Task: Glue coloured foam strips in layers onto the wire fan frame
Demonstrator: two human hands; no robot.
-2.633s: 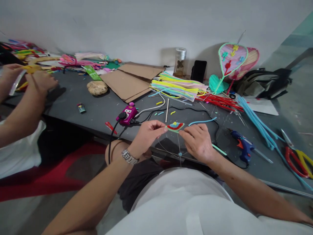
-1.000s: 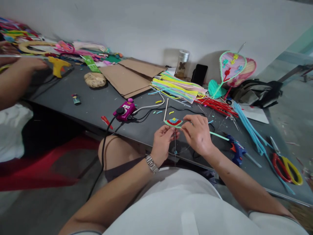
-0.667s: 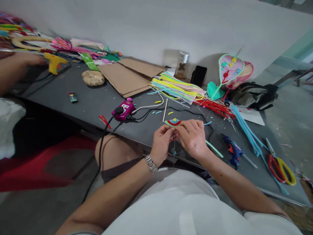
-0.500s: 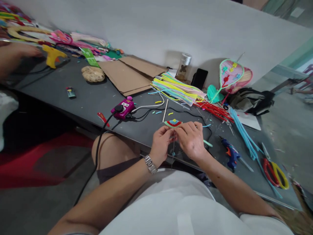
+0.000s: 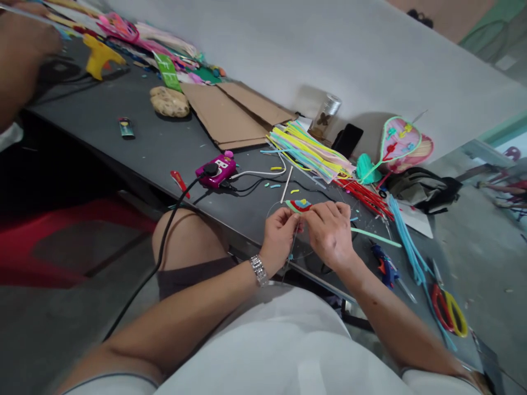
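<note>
left hand (image 5: 280, 235) and right hand (image 5: 329, 233) pinch a pipe-cleaner arc (image 5: 300, 206) between their fingers (image 5: 325, 211).

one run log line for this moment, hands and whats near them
left hand: pinches multicolour pipe-cleaner motif | right hand: pinches same motif | nearby: mint pipe cleaner, blue glue gun
</note>
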